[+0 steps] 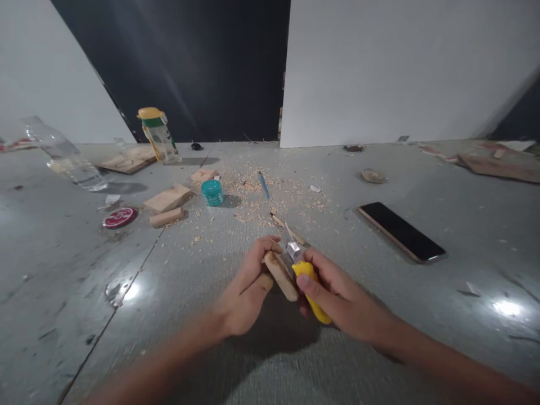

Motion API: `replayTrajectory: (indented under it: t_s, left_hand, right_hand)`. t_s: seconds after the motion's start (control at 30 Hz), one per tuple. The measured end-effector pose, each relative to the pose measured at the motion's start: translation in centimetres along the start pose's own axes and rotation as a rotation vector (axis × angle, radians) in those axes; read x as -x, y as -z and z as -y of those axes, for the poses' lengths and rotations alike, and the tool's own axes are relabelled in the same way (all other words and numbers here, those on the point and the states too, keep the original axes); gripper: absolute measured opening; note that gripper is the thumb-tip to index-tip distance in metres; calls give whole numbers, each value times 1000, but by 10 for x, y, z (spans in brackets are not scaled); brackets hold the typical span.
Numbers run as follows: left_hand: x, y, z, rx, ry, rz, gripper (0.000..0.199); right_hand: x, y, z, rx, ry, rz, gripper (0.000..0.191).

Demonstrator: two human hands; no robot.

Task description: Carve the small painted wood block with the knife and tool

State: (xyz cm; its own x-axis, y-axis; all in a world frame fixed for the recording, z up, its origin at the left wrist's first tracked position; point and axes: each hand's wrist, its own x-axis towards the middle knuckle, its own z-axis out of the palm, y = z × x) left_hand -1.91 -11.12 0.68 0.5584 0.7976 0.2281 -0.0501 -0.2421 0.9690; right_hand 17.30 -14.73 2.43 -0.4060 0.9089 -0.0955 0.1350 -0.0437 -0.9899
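My left hand (252, 292) grips a small rounded piece of wood (280, 277), fingers wrapped round its upper end and far side. In my right hand (337, 289) is a yellow-handled utility knife (311, 295), its blade out and pointing up and away from me. The blade stands close beside the wood; whether the two touch I cannot tell. Just beyond the knife a thin wooden stick with a dark tip (287, 226) lies on the floor, partly hidden by it. Wood shavings (248, 191) are scattered past both hands.
A teal-lidded jar (212, 193), a blue pencil-like stick (264, 185), wood blocks (167, 198) and a red round lid (120, 217) lie ahead and left. Farther left stand a clear bottle (70, 157) and a yellow-capped bottle (158, 138). A phone (400, 232) lies right.
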Motion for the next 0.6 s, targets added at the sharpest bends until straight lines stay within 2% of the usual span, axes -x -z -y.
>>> replayTrajectory:
  t_s: [0.13,0.27,0.43,0.6]
  left_hand:
    - [4,-11,3,306,74,89,59]
    - [5,-19,1,389,102,141,53]
    - [6,-23,-1,523,187,96,62]
    - [6,-19,-2,582,171,3,47]
  right_hand:
    - [0,-6,1,43,66,-10,28]
    - [-3,-8,2,51,136,-9,28]
    - [-4,-8,-4,-136,15,22,31]
    - [-5,-5,-7,-208,-56,40,32]
